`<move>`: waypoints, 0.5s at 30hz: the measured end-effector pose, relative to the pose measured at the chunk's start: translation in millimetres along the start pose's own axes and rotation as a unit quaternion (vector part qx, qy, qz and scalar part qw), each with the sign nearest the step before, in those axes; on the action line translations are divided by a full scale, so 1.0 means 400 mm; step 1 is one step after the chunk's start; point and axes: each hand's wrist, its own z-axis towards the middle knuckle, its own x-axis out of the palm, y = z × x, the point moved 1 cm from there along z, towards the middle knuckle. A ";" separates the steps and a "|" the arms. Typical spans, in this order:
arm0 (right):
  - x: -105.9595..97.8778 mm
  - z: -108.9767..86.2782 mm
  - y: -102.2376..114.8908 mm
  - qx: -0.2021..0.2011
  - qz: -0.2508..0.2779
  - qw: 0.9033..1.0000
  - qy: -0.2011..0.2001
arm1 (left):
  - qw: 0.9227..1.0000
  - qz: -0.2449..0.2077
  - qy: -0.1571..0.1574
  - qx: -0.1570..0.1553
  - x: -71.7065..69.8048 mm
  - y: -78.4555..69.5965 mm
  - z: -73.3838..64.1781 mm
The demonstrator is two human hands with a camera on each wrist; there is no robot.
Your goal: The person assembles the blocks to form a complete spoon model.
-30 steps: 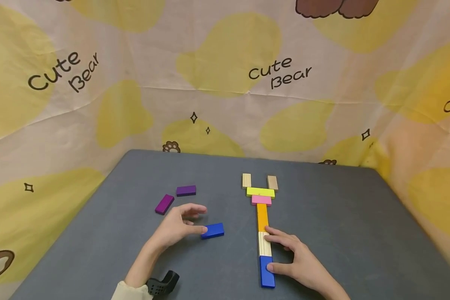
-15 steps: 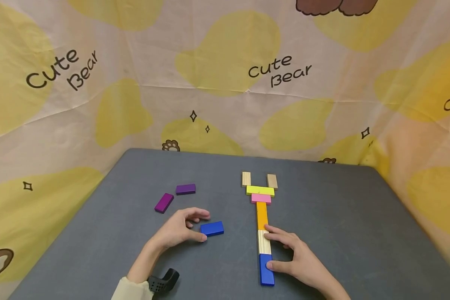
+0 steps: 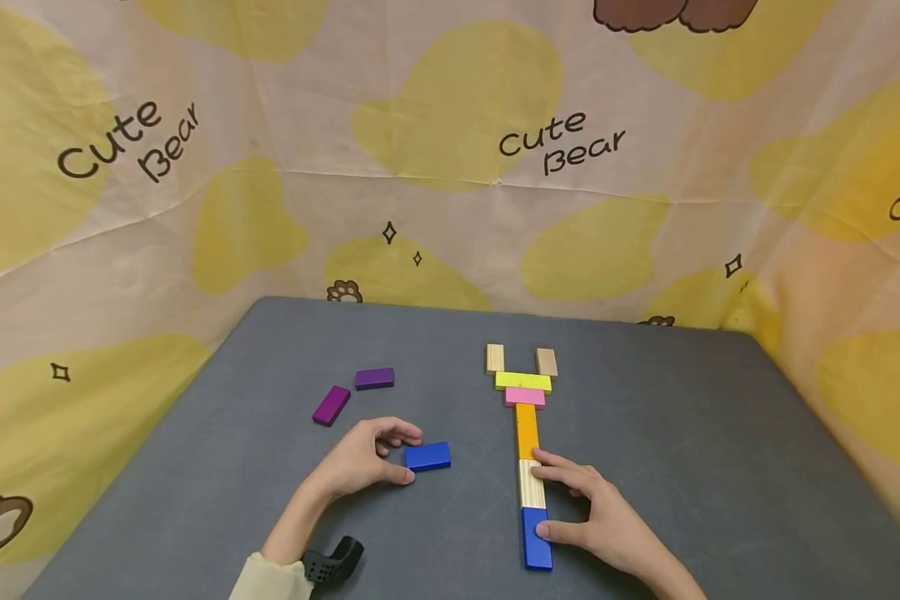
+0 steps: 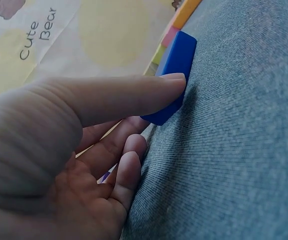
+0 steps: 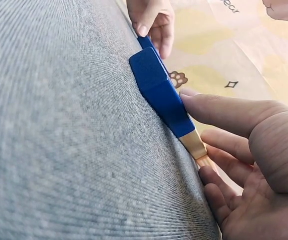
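Left hand pinches loose blue block, ten o'clock from blue end block. Right hand touches end block, thumb and fingers apart. Step: apparently gripping; next likely calls for level carry.

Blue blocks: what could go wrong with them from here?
The right hand touches the near blue block, so a sideways nudge might skew it from the wooden block ahead. The left hand is at the left end of the loose blue block, which could swivel if pushed there.
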 end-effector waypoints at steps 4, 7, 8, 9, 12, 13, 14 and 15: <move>0.000 0.000 0.000 0.001 -0.001 1.000 0.000 | 1.000 0.004 -0.006 -0.004 0.000 0.000 0.000; 0.000 0.001 0.002 -0.001 -0.002 1.000 -0.001 | 1.000 0.007 -0.008 -0.005 0.001 0.001 0.001; 0.000 0.000 0.002 0.000 -0.002 1.000 -0.001 | 1.000 0.007 -0.009 -0.006 0.001 0.001 0.001; 0.000 0.000 0.002 0.000 -0.003 1.000 -0.002 | 1.000 0.008 -0.010 -0.006 0.001 0.001 0.001; 0.001 -0.001 0.003 0.003 -0.004 1.000 -0.002 | 1.000 0.008 -0.011 -0.007 0.001 0.001 0.000; 0.001 -0.001 0.003 0.003 -0.004 1.000 -0.002 | 1.000 0.007 -0.011 -0.006 0.001 0.000 0.000; 0.001 -0.001 0.003 0.004 -0.004 1.000 -0.003 | 1.000 0.007 -0.012 -0.006 0.001 0.000 0.000; 0.001 -0.001 0.003 0.004 -0.003 1.000 -0.003 | 1.000 0.006 -0.012 -0.005 0.001 0.000 0.000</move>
